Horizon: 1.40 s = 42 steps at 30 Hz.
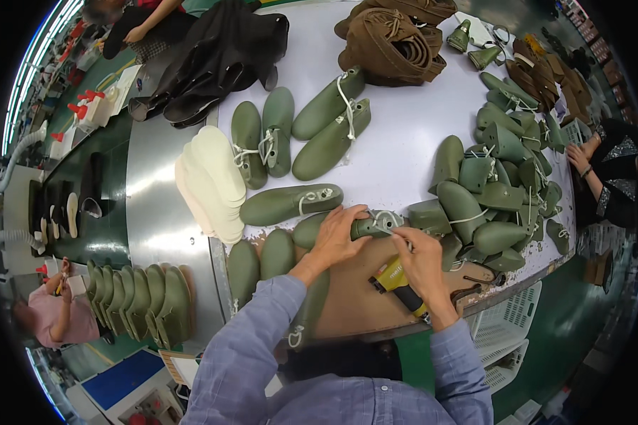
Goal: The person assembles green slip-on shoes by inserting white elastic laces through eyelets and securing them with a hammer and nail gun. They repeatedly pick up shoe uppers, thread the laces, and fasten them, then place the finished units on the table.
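Work table (404, 149): white top, crowded from 9 o'clock round to 3 o'clock. I judge that any sweep of my elbows could push stock off the near edge.
Loose last heap (500, 198): green lasts piled at 3 o'clock of my hands, just beside my right wrist. The stack looks unstable; a nudge could send pieces sliding into my working spot.
Insole stack (209, 180): cream insoles fanned out at 10 o'clock, well apart from my hands. Low risk.
Tied last pairs (329, 124): at 12 o'clock, corded together, clear of me.
Held last (365, 227): green, lying on the table at centre under both my hands. If my grip loosens while the cord is pulled, I expect it to twist or skid.
Left hand (337, 237): clamped over the heel end of the held last, pressing it down.
Right hand (422, 258): fingers pinched on the white cord (386, 221) at the top of the held last. Whether the cord is taut, I cannot tell. A snapped or slipped cord could jerk my hand back.
Yellow power tool (397, 283): lying at 6 o'clock, touching or just beneath my right wrist. I judge that a jerk backward could knock it off the edge.
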Each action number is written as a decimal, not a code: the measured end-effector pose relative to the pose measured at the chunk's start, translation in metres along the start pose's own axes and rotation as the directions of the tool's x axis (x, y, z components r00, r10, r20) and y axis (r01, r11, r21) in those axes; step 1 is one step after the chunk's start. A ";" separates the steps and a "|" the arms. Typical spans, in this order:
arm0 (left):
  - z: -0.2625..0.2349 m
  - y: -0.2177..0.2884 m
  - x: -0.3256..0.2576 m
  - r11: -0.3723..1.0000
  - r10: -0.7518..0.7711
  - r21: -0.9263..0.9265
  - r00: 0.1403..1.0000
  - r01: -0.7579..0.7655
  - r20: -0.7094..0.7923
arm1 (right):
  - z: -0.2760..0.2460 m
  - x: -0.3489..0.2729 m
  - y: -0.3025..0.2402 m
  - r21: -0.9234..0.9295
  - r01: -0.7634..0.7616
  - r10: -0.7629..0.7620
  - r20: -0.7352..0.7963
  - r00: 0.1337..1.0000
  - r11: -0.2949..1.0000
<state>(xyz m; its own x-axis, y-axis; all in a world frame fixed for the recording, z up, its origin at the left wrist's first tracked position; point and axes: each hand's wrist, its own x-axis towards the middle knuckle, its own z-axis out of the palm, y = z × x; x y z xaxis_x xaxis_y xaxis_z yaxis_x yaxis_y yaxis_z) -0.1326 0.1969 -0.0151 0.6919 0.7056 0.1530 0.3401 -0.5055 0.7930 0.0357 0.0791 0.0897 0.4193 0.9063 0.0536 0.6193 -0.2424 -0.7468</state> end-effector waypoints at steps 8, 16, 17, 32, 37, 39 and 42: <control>0.003 -0.006 0.000 1.000 -0.003 -0.008 1.000 0.003 0.002 | 0.016 0.021 0.000 -0.313 0.216 -0.141 0.244 0.959 0.925; 0.002 -0.005 0.002 1.000 0.010 -0.019 0.998 -0.009 0.055 | 0.042 0.045 -0.010 -0.432 0.046 0.136 0.381 0.915 0.901; 0.001 -0.006 0.000 1.000 0.019 -0.015 0.999 -0.018 0.046 | 0.039 0.052 -0.011 -0.410 0.058 0.030 0.205 0.978 0.910; 0.007 -0.011 -0.002 0.998 0.010 -0.066 1.000 -0.012 -0.025 | 0.003 0.044 0.009 -0.246 -0.131 0.130 -0.021 0.991 0.960; 0.004 -0.012 0.000 0.998 0.034 -0.053 0.999 -0.033 0.016 | 0.006 0.015 0.006 -0.248 -0.117 0.170 0.205 0.964 0.962; 0.004 -0.011 0.000 0.998 0.033 -0.049 0.999 -0.031 0.026 | 0.002 0.021 0.004 -0.251 -0.129 0.197 0.269 0.943 0.959; 0.003 -0.008 0.002 0.998 0.059 -0.037 0.998 -0.058 0.027 | 0.002 0.032 0.005 -0.377 -0.074 0.206 0.324 0.923 0.923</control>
<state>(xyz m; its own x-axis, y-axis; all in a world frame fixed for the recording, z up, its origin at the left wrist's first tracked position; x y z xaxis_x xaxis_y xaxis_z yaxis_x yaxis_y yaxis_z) -0.1318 0.2012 -0.0227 0.7281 0.6604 0.1838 0.2750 -0.5269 0.8042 0.0511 0.1074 0.0867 0.3002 0.8989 -0.3192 0.7907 -0.4217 -0.4438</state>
